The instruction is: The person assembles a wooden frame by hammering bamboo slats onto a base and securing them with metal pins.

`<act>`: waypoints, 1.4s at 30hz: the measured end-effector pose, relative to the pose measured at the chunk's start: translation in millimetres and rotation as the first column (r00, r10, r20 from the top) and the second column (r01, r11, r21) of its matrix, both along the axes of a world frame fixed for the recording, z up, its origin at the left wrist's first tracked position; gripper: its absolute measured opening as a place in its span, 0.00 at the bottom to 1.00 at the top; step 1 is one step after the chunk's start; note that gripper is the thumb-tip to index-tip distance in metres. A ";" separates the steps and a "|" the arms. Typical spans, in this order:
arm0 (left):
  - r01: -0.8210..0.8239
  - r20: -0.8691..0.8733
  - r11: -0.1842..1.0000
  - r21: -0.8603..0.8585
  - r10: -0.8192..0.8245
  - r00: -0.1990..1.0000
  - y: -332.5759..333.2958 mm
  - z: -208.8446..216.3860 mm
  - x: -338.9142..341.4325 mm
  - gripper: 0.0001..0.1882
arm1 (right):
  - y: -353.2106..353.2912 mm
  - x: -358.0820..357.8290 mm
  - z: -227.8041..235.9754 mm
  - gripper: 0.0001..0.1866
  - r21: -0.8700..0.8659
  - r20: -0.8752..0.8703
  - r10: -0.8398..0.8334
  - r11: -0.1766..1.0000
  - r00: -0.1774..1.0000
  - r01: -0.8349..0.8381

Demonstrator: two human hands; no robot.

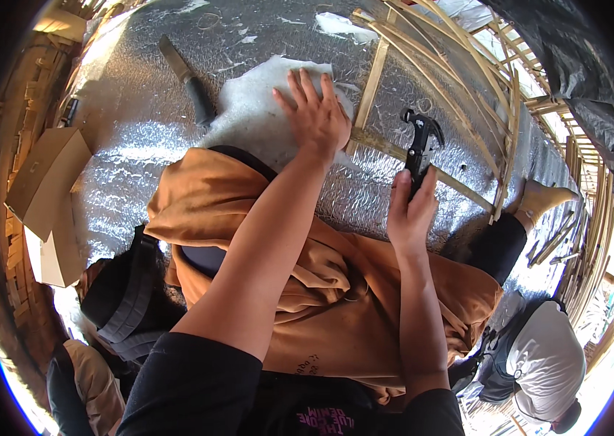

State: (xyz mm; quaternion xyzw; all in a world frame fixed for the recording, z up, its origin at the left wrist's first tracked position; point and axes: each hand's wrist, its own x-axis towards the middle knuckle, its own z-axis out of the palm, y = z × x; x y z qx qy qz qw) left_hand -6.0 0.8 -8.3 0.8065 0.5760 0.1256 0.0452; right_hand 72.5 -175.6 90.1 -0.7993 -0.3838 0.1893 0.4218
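My left hand (315,116) lies with fingers spread on a ragged piece of white, fluffy padding (252,105), which rests on a silvery foil sheet (132,163). In my right hand (413,214) is a small black hammer multi-tool (417,149). Its head and claw point up and away from me, raised over the foil near a bamboo strip (459,187). My fingers wrap round its handle. To the left of the padding is a knife (189,83) with a broad blade and a dark handle. An orange-brown cloth (321,312) covers my lap.
Thin bamboo strips (459,80) form a loose frame at the far right. A cardboard box (49,182) stands at the left, near a black strapped bag (129,298). A bare foot (545,198) shows at the right. Another person in a light top (550,356) is at the lower right.
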 end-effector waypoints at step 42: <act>-0.001 0.018 0.999 0.040 0.000 1.000 0.0 3.5 6.8 0.27 | -1.1 11.0 -24.3 0.10 -0.171 0.186 0.180 0.974 0.966 -0.148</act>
